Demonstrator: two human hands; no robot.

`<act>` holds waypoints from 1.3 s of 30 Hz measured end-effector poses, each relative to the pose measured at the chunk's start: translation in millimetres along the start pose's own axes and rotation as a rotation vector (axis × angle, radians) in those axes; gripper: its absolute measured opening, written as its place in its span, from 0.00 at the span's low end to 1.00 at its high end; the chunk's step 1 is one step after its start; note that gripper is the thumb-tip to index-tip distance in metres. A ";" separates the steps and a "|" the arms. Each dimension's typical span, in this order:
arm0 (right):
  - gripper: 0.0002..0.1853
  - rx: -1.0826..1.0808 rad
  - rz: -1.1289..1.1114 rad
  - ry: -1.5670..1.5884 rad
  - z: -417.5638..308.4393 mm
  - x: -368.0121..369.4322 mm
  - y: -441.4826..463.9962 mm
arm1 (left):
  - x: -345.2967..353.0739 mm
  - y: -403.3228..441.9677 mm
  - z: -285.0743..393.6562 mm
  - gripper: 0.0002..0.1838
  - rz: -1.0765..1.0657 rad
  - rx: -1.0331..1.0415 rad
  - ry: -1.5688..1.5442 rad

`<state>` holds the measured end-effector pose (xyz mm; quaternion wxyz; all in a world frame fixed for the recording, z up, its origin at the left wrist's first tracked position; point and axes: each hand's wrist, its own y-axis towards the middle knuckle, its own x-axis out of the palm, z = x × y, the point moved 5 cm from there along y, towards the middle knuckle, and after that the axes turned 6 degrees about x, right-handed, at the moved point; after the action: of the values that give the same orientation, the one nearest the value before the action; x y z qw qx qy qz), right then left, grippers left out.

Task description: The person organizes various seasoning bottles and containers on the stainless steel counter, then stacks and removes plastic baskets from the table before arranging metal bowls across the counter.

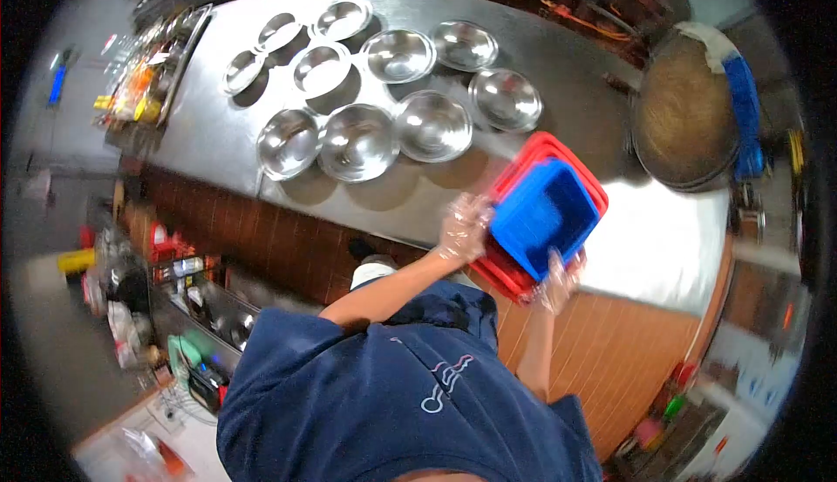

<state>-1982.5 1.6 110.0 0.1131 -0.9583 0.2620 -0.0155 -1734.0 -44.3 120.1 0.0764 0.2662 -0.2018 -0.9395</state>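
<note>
My left hand (466, 227), in a clear plastic glove, grips the left edge of a red plastic basket (506, 274). Nested inside it sits a smaller blue plastic basket (547, 216). My right hand (560, 283), gloved the same way, is closed on the near right side of the stack, its thumb over the blue basket's rim. Both baskets are held tilted above the near edge of the steel table. Whether anything lies in the blue one is too blurred to tell. Closest to them are shiny metal bowls (433, 126), just beyond my left hand.
Several more metal bowls (357, 142) stand in loose rows on the steel table (593, 90). A large round pot (684, 112) with a brownish surface and a blue cloth (743, 116) is at the right. A tray of packets and utensils (148, 72) lies at the left end.
</note>
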 end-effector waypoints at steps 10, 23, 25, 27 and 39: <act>0.37 -0.153 -0.301 -0.284 -43.5 84.7 -69.9 | -162.4 -63.3 0.2 0.19 0.172 -0.271 -0.088; 0.38 -0.252 -1.339 -0.205 14.3 397.2 -303.9 | -451.7 -290.5 -13.0 0.26 0.731 -0.741 0.273; 0.38 -0.148 -1.477 -0.129 15.1 422.9 -373.7 | -479.0 -326.1 -7.8 0.26 0.812 -0.742 0.321; 0.37 -0.123 -1.609 -0.160 28.2 445.3 -414.8 | -501.5 -357.2 -3.5 0.25 0.821 -0.857 0.339; 0.34 -0.530 -1.939 -0.353 67.8 570.5 -576.3 | -586.8 -447.8 -37.4 0.25 1.223 -0.749 0.149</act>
<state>-1197.1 209.7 156.7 -0.1268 -0.7408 -0.6521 0.0994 -1233.5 496.4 178.5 0.6884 0.1248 0.0269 -0.7140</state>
